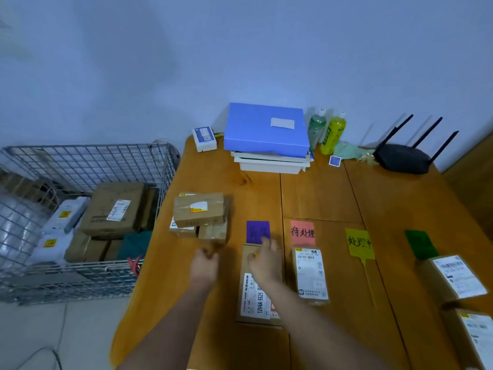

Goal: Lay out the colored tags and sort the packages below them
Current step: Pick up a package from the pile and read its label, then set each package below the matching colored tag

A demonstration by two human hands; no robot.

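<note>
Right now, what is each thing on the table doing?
Purple tag: flat, box below it.
Pink tag: flat, box below it.
Yellow tag: flat, nothing below it.
Green tag: flat, boxes below it.
Long box: flat under the purple tag, right hand resting on it.
Left hand: curled, holding nothing that shows.
Box pile: stacked, unsorted.
Wire basket: holds more parcels.

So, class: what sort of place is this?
Probably a small parcel-sorting desk in an office: a wire cage full of packages, colored tags like the pink tag, and a router.
</note>
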